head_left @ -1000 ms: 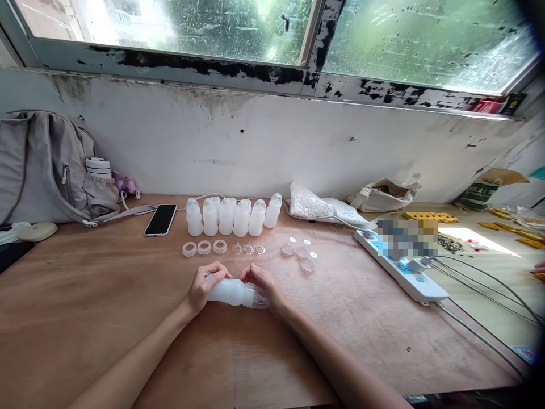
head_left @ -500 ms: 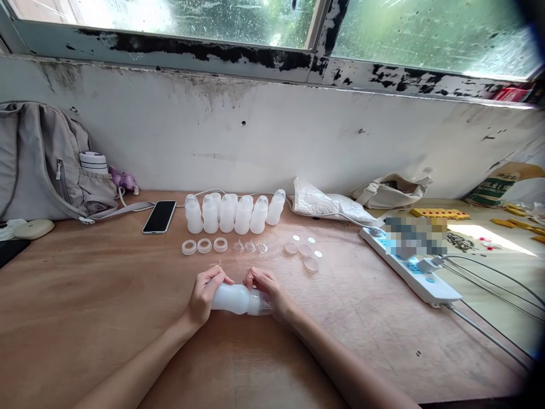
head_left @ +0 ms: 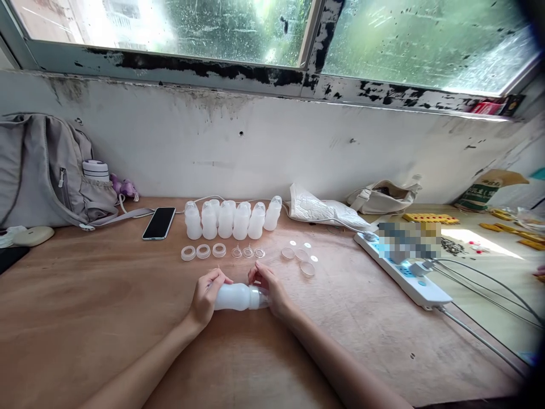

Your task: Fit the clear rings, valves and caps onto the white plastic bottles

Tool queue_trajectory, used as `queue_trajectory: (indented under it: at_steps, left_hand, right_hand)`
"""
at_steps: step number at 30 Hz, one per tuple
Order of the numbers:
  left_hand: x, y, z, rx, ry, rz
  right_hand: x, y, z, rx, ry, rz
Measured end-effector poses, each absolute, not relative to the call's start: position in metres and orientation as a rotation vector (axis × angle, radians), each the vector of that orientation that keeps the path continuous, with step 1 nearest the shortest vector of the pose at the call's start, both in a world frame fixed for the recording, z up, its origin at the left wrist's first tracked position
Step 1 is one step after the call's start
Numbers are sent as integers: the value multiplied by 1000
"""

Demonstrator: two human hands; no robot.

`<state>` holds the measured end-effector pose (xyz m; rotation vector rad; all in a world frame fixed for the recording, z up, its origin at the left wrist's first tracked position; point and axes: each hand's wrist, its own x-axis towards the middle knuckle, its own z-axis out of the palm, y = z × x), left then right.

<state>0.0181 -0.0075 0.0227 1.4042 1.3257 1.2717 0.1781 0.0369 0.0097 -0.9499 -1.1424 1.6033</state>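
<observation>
A milky white baby bottle (head_left: 232, 297) lies on its side between my hands, its clear cap pointing right. My left hand (head_left: 206, 295) is closed around the bottle's base end. At the other end, my right hand (head_left: 275, 292) has its palm against the cap and its fingers curled above the collar. Beyond my hands stand several capped white bottles (head_left: 225, 220). In front of them lie white collar rings (head_left: 203, 251), clear nipples (head_left: 248, 251) and round clear discs (head_left: 307, 268), with small white discs (head_left: 314, 259) beside these.
A phone (head_left: 159, 223) and a grey backpack (head_left: 46, 170) are on the left. At the right lies a white power strip (head_left: 404, 278) with cords. A white plastic packet (head_left: 319, 211) and a pale bag (head_left: 385, 197) rest by the wall.
The view has tilted slightly upward and turned a little. My right hand's fingers have lifted and opened a bit over the collar. My left hand keeps its hold on the bottle.
</observation>
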Motion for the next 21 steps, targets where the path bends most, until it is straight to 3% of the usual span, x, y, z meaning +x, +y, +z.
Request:
queue_trajectory:
  at_steps: [12, 17, 21]
  left_hand:
    - [5, -3, 27, 1466, 1427, 1517]
    - [6, 1, 25, 1437, 1421, 1542]
    - [3, 10, 20, 1348, 1448, 1543]
  right_hand:
    - [187, 41, 29, -1065, -1303, 1560]
    - [189, 48, 46, -1004, -1376, 1326]
    - [203, 69, 86, -975, -1435, 956]
